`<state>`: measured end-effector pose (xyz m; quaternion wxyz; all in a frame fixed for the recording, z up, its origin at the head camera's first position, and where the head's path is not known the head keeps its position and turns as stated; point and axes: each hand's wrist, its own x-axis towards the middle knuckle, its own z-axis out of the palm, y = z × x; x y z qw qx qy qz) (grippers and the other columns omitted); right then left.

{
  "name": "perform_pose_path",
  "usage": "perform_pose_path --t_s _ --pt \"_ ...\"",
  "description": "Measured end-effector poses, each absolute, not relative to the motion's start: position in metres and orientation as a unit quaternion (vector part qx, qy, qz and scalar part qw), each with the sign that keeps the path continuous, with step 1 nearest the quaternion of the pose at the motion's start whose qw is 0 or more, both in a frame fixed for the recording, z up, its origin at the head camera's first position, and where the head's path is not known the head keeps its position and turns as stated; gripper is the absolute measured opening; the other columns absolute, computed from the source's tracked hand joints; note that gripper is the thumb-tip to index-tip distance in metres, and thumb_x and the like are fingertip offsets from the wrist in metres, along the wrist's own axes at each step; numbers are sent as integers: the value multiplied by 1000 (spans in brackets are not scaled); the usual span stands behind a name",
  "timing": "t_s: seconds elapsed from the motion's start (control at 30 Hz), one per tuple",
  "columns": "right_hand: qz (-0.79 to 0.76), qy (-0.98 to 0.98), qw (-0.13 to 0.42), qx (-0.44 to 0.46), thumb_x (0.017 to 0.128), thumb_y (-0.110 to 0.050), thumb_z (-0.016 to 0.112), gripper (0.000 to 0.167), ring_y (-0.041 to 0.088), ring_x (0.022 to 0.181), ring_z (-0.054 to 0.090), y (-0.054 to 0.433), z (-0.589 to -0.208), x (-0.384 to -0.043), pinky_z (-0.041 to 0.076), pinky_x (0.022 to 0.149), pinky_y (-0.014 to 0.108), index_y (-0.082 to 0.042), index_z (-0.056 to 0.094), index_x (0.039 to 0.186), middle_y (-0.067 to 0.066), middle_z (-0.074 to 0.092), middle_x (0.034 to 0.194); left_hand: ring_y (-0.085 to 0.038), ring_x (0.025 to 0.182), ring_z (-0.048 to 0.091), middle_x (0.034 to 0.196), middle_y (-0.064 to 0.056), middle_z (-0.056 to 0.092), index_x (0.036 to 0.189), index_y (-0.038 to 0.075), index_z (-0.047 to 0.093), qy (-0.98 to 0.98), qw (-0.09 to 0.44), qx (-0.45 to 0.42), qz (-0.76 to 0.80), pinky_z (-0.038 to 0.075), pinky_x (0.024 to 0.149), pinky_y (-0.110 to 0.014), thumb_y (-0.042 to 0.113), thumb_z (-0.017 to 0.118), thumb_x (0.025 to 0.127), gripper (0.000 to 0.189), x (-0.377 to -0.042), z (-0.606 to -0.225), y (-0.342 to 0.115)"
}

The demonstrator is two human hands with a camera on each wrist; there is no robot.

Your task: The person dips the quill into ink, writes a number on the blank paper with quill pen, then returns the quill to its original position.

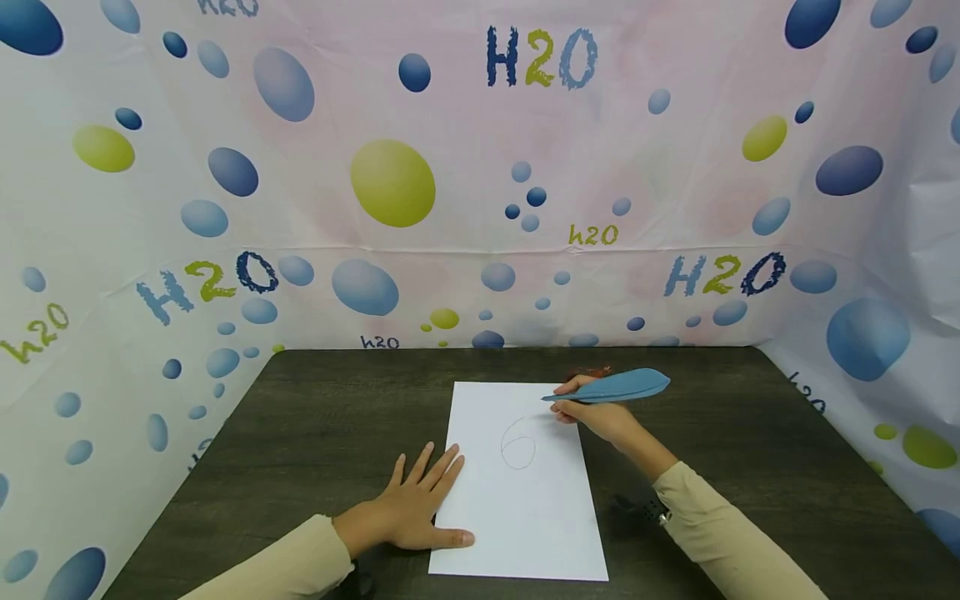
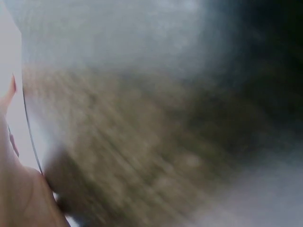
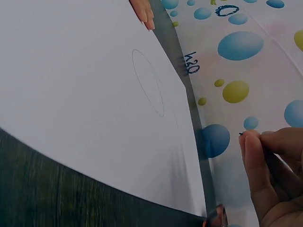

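A white sheet of paper lies on the dark table, with a thin drawn line shaped like a 6 in its upper half. My left hand rests flat with fingers spread across the sheet's left edge; the left wrist view shows only part of this hand at its left border. Between thumb and fingers my right hand pinches a blue feather pen near its tip, over the sheet's upper right. In the right wrist view, the fingers of the right hand hide most of the pen.
Behind the right hand sits a small reddish-brown object, partly hidden. The dark wood table extends on both sides of the paper. A white backdrop printed with blue and green dots stands behind it. Blur covers most of the left wrist view.
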<state>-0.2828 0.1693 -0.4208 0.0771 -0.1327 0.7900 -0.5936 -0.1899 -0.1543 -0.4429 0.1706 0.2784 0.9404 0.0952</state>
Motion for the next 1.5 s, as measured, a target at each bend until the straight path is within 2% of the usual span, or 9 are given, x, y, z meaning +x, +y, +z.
perform_pose_path --t_s 0.2,0.4,0.53,0.67,0.8,0.97,1.1,1.33,1.5 --pt "-595 788 60 -148 95 -6 60 37 15 85 71 190 -421 -284 57 77 32 17 52 122 22 69 103 -39 146 -7 162 -1 -8 156 18 3 938 172 283 102 -2 106 -72 80 42 82 104 -191 -447 -156" --pt "-625 765 41 -149 94 -3 59 35 11 80 71 207 -421 -284 57 73 27 18 53 121 25 68 101 -38 146 -8 162 1 -10 156 19 2 938 168 284 107 -3 106 -72 82 40 80 105 -194 -454 -157" --pt "-644 737 12 -206 94 2 58 33 12 80 72 217 -422 -283 57 71 26 23 51 119 26 68 98 -38 146 -7 162 -1 -9 156 18 3 939 174 278 98 -2 106 -71 81 41 81 105 -193 -448 -155" --pt "-647 718 -24 -257 91 13 54 29 15 79 72 218 -411 -274 56 69 27 30 49 113 36 65 93 -39 146 -7 162 -2 -8 156 16 3 939 180 277 93 -2 106 -72 80 42 82 105 -192 -441 -153" --pt "-599 767 -38 -227 90 15 53 28 19 81 72 213 -396 -262 57 72 30 29 51 114 44 59 98 -39 146 -6 162 -2 -8 156 17 3 940 176 278 91 -1 106 -72 79 42 82 105 -192 -441 -153" --pt "-593 785 -19 -176 90 13 55 33 23 86 71 216 -397 -261 57 76 34 25 51 120 40 61 105 -38 146 -6 162 -2 -8 156 17 3 940 175 278 90 -1 106 -72 80 42 82 105 -192 -441 -153" --pt "-627 761 -14 -165 89 13 58 38 16 86 71 223 -409 -271 56 77 33 23 49 124 37 62 108 -38 146 -7 162 -1 -9 156 18 3 940 175 277 91 -1 106 -71 80 42 82 105 -192 -441 -153" --pt "-641 740 -24 -205 95 2 56 41 9 91 70 234 -425 -280 55 77 25 19 46 130 12 72 105 -39 146 -6 162 -3 -8 156 15 4 939 178 277 95 -1 106 -72 78 43 83 104 -192 -442 -153" --pt "-724 650 32 -226 100 -2 48 41 13 97 69 237 -426 -279 53 84 26 19 40 135 4 72 107 -39 146 -7 162 -2 -8 156 16 3 939 178 278 94 -1 106 -72 79 43 83 104 -192 -443 -154"
